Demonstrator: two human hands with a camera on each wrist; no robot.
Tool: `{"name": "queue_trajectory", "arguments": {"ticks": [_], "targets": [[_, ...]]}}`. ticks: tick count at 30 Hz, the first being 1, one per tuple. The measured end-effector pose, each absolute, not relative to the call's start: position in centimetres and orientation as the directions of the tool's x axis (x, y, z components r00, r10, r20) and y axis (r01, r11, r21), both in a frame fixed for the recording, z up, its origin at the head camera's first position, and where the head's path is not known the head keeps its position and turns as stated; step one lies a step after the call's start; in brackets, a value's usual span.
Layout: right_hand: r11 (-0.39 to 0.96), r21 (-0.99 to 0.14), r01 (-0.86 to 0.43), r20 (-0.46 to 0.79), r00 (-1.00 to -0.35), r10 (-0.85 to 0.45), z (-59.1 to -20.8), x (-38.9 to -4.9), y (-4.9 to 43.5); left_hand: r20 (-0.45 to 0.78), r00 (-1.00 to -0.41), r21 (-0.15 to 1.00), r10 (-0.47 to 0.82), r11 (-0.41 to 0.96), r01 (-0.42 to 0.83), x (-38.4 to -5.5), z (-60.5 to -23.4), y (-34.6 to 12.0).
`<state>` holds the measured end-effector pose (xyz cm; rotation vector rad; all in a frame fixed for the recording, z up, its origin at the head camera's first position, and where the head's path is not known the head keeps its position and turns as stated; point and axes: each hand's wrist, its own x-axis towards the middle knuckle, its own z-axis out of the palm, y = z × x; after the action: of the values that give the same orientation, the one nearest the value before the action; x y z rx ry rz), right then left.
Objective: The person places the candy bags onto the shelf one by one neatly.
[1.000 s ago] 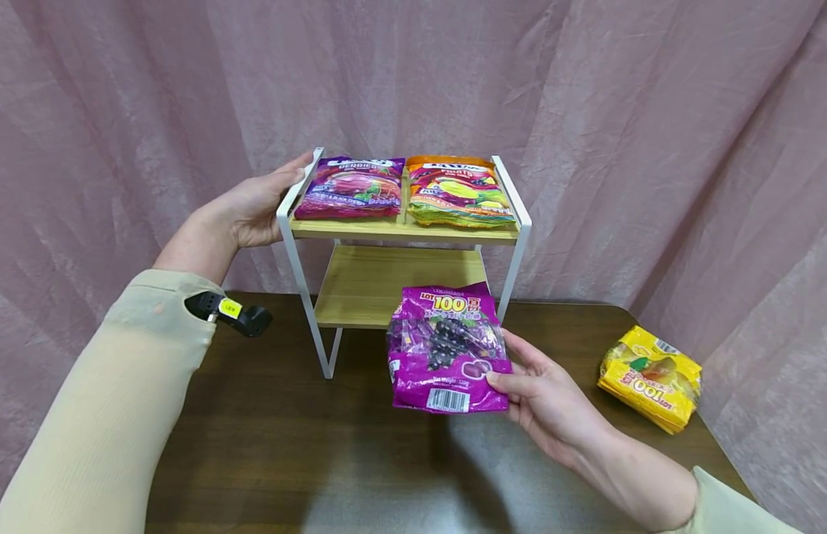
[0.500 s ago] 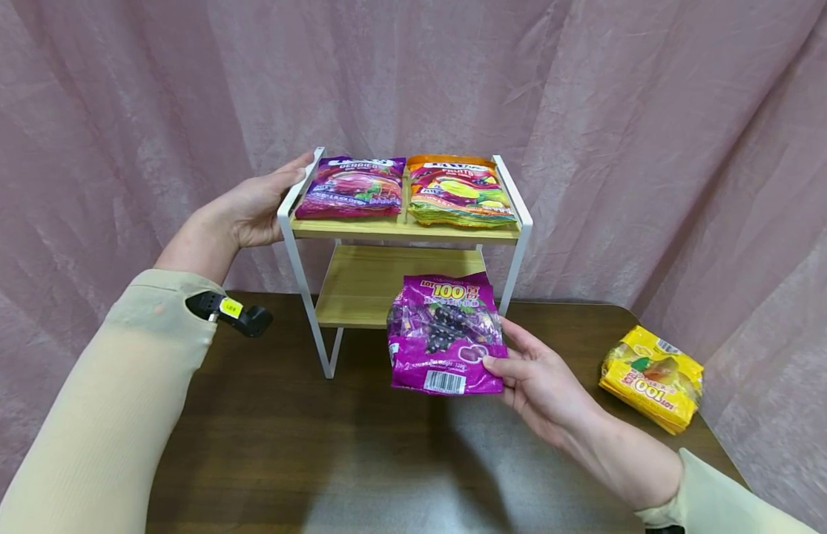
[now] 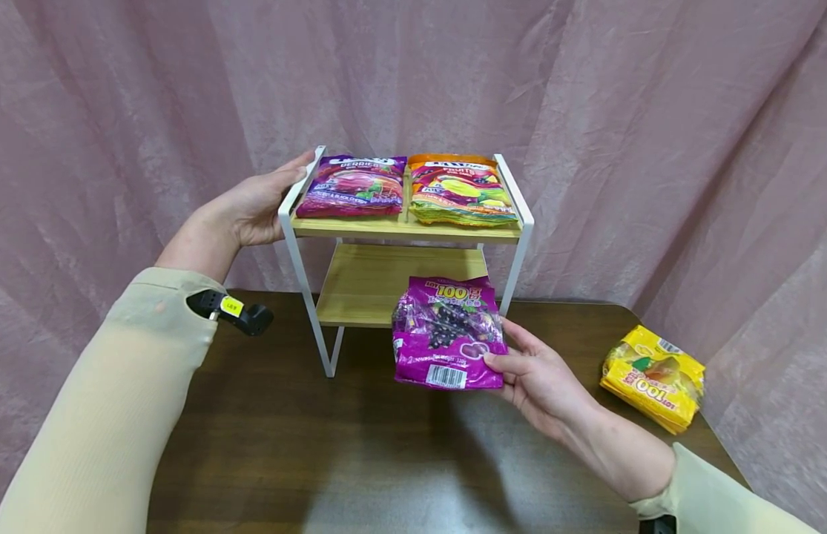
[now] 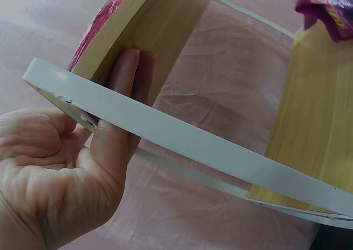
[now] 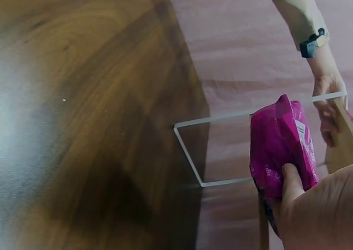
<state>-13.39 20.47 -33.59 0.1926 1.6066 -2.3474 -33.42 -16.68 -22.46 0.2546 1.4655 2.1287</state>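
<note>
My left hand point(image 3: 262, 204) grips the upper left side of a small two-tier shelf point(image 3: 406, 231) with a white frame and light wood boards. In the left wrist view its fingers point(image 4: 124, 73) reach past the white bar and under the top board. A purple candy bag point(image 3: 446, 334) with a blackcurrant picture is pinched at its right edge by my right hand point(image 3: 553, 386), thumb on the front. The bag hangs before the lower board point(image 3: 366, 278) and overlaps its front right part. A purple berries bag point(image 3: 353, 189) and an orange fruits bag point(image 3: 460, 191) lie side by side on top.
A yellow candy bag point(image 3: 653, 378) lies at the right of the dark wooden table point(image 3: 253, 445), near its edge. Pink curtains point(image 3: 413, 74) hang behind the shelf and along the right side. The shelf's white legs point(image 3: 513, 274) flank the lower board.
My right hand has raised the purple candy bag a little and moved it toward the lower board; its top now tips back slightly. My left hand stays on the shelf.
</note>
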Motion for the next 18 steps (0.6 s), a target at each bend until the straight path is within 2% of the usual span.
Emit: {"name": "queue_trajectory", "arguments": {"ticks": [13, 18], "targets": [[-0.375, -0.85, 0.37, -0.349, -0.929, -0.127, -34.7, -13.1, 20.4, -0.142, -0.839, 0.909, 0.526, -0.266, -0.321, -33.3, -22.4, -16.8], [-0.399, -0.84, 0.369, -0.34, -0.929, -0.144, -35.0, -13.0, 20.2, -0.141, -0.839, 0.91, 0.526, -0.264, -0.318, -33.3, -22.4, -16.7]]}}
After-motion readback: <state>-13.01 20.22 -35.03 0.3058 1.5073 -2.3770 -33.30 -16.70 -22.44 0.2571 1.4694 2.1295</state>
